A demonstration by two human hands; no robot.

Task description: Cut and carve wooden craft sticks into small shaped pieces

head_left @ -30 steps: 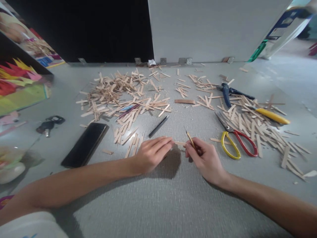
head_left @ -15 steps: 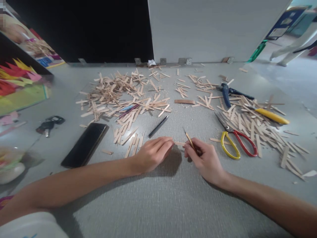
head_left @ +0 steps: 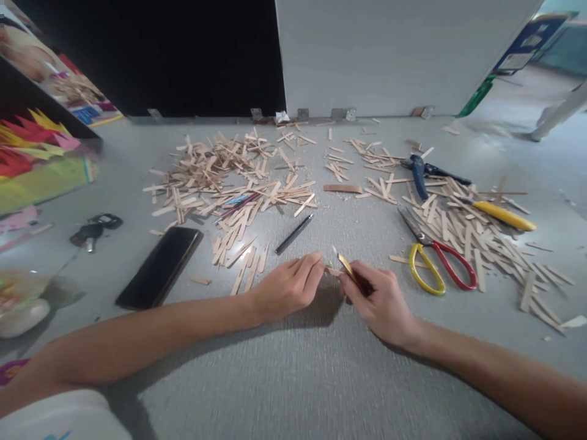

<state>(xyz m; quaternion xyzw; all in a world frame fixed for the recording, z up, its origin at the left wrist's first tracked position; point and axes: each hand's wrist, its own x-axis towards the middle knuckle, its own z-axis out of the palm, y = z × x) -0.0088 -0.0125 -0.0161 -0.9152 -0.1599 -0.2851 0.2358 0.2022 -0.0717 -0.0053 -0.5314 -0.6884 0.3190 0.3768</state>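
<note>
My left hand [head_left: 291, 282] is closed, its fingertips pinching a small flat wooden stick [head_left: 332, 271] that sticks out to the right. Wrapped in my right hand [head_left: 378, 299] is a craft knife [head_left: 345, 263] with a yellowish body, its thin blade angled up and away from me. The stick's far end reaches close to my right thumb; whether the thumb touches it I cannot tell. Just beyond my hands lies a dark pen [head_left: 294, 234]. Red-and-yellow-handled scissors [head_left: 426, 275] rest to the right of my right hand.
Piled wooden sticks [head_left: 215, 162] spread behind my left hand, with more sticks [head_left: 468, 229] at right. Blue-handled pliers [head_left: 418, 176] and a yellow-handled tool [head_left: 504, 215] lie there. A black phone [head_left: 159, 267] and keys [head_left: 94, 231] are left. Upright panels [head_left: 389, 55] close off the back.
The knife has turned, showing more of its yellow side, and its blade tip has shifted slightly left. My left fingers have tilted the stick a little. The background legs at right have moved.
</note>
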